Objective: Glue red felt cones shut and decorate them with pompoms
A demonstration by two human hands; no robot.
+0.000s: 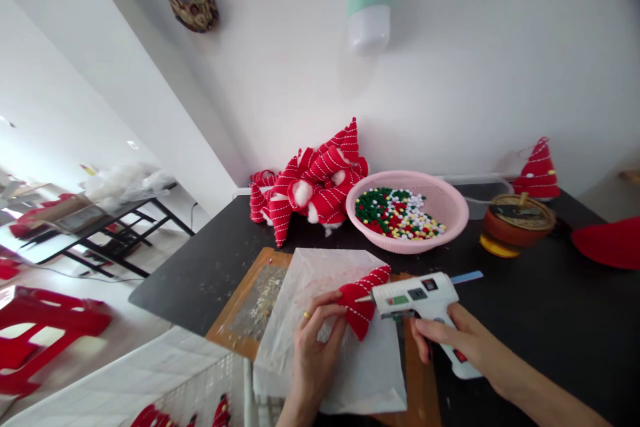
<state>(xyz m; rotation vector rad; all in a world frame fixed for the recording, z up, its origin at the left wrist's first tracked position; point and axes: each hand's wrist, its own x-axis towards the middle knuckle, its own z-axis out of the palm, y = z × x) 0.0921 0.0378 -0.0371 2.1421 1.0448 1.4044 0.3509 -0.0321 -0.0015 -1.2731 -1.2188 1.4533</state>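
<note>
My left hand (323, 340), with a ring on one finger, pinches the edge of a red cone-shaped felt hat (361, 320) with white stitched stripes. The hat lies on its side over a white paper sheet (290, 347). My right hand (465, 340) is wrapped round the handle of a white hot glue gun (420, 295), whose nozzle points left at the hat's surface. Whether the tip touches the felt I cannot tell. A blue glue stick (467, 276) pokes out of the gun's back end. Under the paper lies a wooden-framed board (245, 340).
Behind the paper, a pink basket (407, 245) holds many coloured pompoms beside a pile of red striped cones (310, 180) with white stuffing. To the right are a round amber jar (515, 227), a decorated cone (539, 173) and a red object (610, 241). A white crate (200, 387) stands at the lower left.
</note>
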